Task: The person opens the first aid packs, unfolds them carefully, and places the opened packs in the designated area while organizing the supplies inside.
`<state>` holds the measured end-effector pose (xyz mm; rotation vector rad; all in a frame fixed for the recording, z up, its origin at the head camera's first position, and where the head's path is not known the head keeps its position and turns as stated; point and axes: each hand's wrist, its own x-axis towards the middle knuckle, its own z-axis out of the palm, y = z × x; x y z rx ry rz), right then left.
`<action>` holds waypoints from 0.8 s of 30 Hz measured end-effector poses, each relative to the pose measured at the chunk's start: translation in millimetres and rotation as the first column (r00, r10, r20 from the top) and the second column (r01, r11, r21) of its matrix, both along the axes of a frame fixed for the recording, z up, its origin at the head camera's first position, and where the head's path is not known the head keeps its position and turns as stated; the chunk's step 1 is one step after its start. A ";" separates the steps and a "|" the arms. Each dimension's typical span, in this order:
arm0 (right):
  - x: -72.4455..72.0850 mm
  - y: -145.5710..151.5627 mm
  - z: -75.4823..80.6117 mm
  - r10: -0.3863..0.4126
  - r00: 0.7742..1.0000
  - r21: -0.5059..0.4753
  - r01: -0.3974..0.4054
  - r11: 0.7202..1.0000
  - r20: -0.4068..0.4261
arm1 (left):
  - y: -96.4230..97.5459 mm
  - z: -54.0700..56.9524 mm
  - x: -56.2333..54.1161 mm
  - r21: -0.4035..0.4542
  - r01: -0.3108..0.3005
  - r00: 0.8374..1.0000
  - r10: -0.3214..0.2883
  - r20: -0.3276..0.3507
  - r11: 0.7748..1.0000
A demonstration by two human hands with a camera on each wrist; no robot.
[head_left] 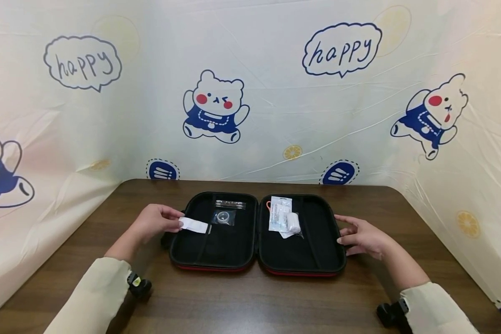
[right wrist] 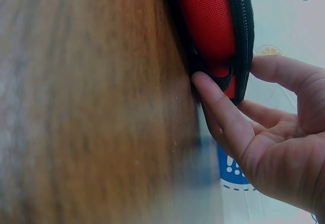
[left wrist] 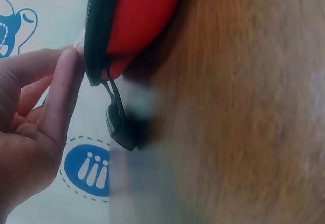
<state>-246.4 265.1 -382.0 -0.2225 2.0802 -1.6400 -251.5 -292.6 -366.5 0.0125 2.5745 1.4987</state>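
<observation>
An unfolded zip case with black lining (head_left: 234, 253) and a red shell (left wrist: 147, 10) lies in front of me. At its left half, my left hand (head_left: 158, 219) pinches one end of a small white packet (head_left: 195, 225), whose other end reaches over the lining. My right hand (head_left: 365, 238) is at the right rim, fingers extended, fingertips touching the edge and a black strap (right wrist: 223, 79). In the right half sit white printed packets (head_left: 279, 211), a white roll (head_left: 293, 222) and an orange handle loop (head_left: 268, 205).
The left half also holds a slim clear packet (head_left: 230, 204) and a clear bag with a ring-shaped item (head_left: 223, 217). A zipper pull (left wrist: 118, 117) hangs at the case's left end. Beneath is a brown wooden table (head_left: 217, 301), with a printed curtain (head_left: 267, 116) behind it.
</observation>
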 end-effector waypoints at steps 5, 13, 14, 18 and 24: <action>0.4 -0.7 1.0 -0.006 1.000 0.006 0.006 1.000 0.001 | -2.5 0.0 0.3 -0.078 0.026 1.000 -0.026 -0.001 0.997; 0.2 -0.8 0.5 0.004 1.000 0.001 -0.004 1.000 0.002 | -7.4 0.2 -2.1 -0.069 0.101 0.995 -0.100 0.015 0.992; 0.2 -0.8 0.6 0.003 1.000 0.001 -0.003 1.000 0.001 | -7.0 0.2 -2.7 -0.071 0.107 0.994 -0.107 0.016 0.992; 0.5 -1.0 1.0 -0.005 1.000 0.002 0.005 1.000 0.003 | -3.0 -0.8 -5.7 -0.088 0.125 0.992 -0.125 0.010 0.988; 0.6 -0.8 1.2 -0.007 1.000 0.002 0.007 1.000 0.006 | 6.2 -2.8 -10.7 -0.106 0.169 0.985 -0.171 -0.009 0.980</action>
